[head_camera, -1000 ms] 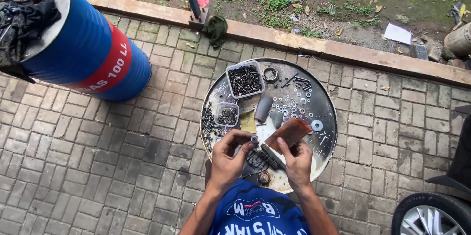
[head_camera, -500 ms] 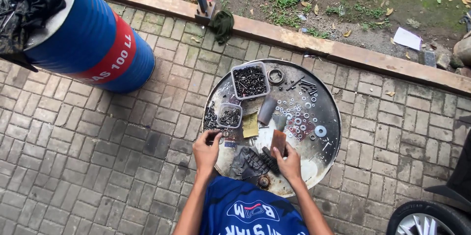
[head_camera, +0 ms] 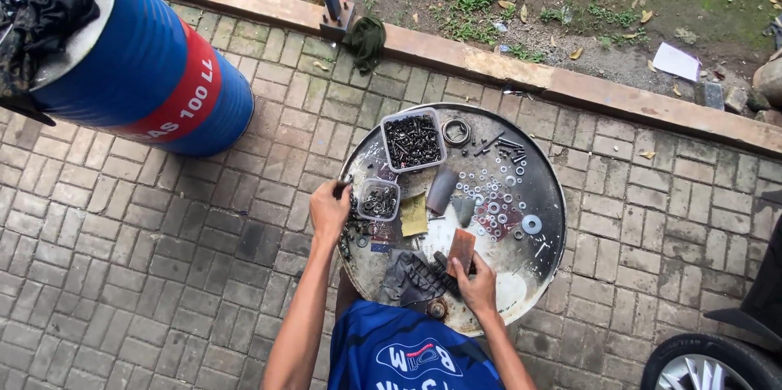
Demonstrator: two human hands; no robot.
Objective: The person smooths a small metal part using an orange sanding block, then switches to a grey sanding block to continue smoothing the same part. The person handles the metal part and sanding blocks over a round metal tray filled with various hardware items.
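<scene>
The right hand (head_camera: 476, 284), low in the centre of the frame, closes its fingers around a flat, rust-brown rectangular piece (head_camera: 461, 248) above a crumpled black glove (head_camera: 414, 278), while the left hand (head_camera: 329, 209) pinches a small dark object (head_camera: 342, 187), too tiny to identify, at the left rim of the round, scuffed metal drum top (head_camera: 538, 276). Just beside that hand a small clear tub (head_camera: 379, 199) holds dark nuts, above it a larger square tub (head_camera: 412, 140) is packed with black bolts, and silver washers (head_camera: 497, 199) lie loose to the right. A blue drum (head_camera: 155, 72), cut off at the upper left, stands on grey paving bricks (head_camera: 147, 276).
</scene>
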